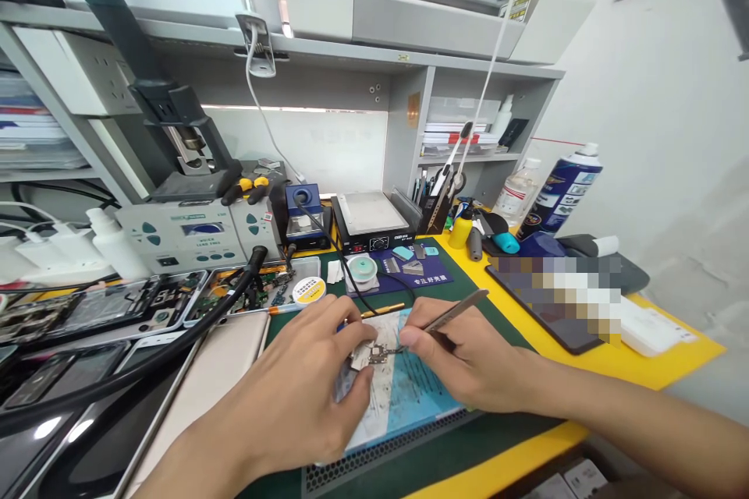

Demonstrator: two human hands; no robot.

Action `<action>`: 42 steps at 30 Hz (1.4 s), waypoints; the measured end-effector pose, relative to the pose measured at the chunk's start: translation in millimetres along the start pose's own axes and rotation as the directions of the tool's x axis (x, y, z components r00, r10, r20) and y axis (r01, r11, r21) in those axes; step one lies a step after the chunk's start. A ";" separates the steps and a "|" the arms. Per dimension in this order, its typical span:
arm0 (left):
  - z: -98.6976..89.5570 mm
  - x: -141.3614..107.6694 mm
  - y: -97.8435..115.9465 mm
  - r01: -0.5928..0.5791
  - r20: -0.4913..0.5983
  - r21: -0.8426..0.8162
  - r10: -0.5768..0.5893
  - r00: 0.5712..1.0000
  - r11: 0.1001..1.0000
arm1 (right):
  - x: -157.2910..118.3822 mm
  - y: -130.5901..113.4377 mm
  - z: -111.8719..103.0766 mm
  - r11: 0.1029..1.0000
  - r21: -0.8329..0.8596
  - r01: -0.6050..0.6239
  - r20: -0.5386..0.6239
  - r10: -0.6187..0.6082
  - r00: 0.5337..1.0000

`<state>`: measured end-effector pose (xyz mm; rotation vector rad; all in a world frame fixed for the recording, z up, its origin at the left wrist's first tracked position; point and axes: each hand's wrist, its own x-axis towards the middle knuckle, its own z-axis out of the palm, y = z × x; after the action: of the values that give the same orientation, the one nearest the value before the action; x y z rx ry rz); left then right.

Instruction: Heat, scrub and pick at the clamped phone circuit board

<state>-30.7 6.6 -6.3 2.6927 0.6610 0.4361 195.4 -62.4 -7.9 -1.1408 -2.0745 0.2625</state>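
Observation:
A small circuit board [379, 354] lies on a marked blue-and-white pad [418, 390]. My left hand [310, 374] steadies it, with the index finger and thumb at its left side. Coming from the right, my right hand [468, 343] is closed around metal tweezers [453, 312] in a pen-like grip. The tweezers' tips reach the right end of the board, partly hidden by my fingers. Just behind my hands lies a soldering iron with a gold-coloured barrel [383, 310].
Parts trays [196, 304] and a thick black hose [193, 331] lie to my left. Behind stand a grey rework station [193, 234], a hot plate [374, 222] and a solder spool [363, 270]. On the right are a spray can [559, 191] and a dark tablet-like panel [541, 312].

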 end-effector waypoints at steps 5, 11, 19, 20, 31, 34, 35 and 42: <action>0.4 -0.2 0.5 0.004 -0.002 0.003 -0.004 1.000 1.000 | 0.1 1.2 1.5 1.000 0.002 0.018 -0.029 -0.017 0.999; -1.1 -2.3 2.2 0.010 -0.012 0.002 -0.010 1.000 1.000 | -0.2 5.1 0.6 0.974 0.146 -0.173 -0.059 0.183 0.981; 3.7 -3.4 3.9 -0.008 -0.090 0.025 0.010 0.996 1.000 | 8.1 27.8 3.2 0.701 0.535 -0.471 -0.052 0.584 0.810; 5.3 -3.9 3.9 -0.020 -0.094 0.024 0.022 0.995 1.000 | 9.6 30.5 3.1 0.689 0.547 -0.475 -0.055 0.595 0.802; 7.5 -5.0 7.7 -0.041 -0.114 0.035 0.044 0.993 0.999 | 20.1 39.3 -4.1 0.721 0.528 -0.449 -0.142 0.597 0.790; 8.0 -4.9 8.0 -0.033 -0.114 0.037 0.037 0.993 0.999 | 22.1 41.1 -8.0 0.718 0.515 -0.468 -0.138 0.609 0.781; 8.4 -5.1 8.2 -0.035 -0.117 0.040 0.039 0.992 0.999 | 22.8 41.9 -9.0 0.714 0.514 -0.476 -0.133 0.614 0.778; 11.2 -4.6 7.7 -0.113 -0.263 0.105 0.137 0.955 0.988 | 25.6 52.3 -9.7 0.669 0.546 -0.505 -0.093 0.647 0.757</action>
<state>-27.6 -4.9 -14.3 2.7965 0.5942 0.8374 227.3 -13.1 -14.0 -1.3863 -1.2183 0.8420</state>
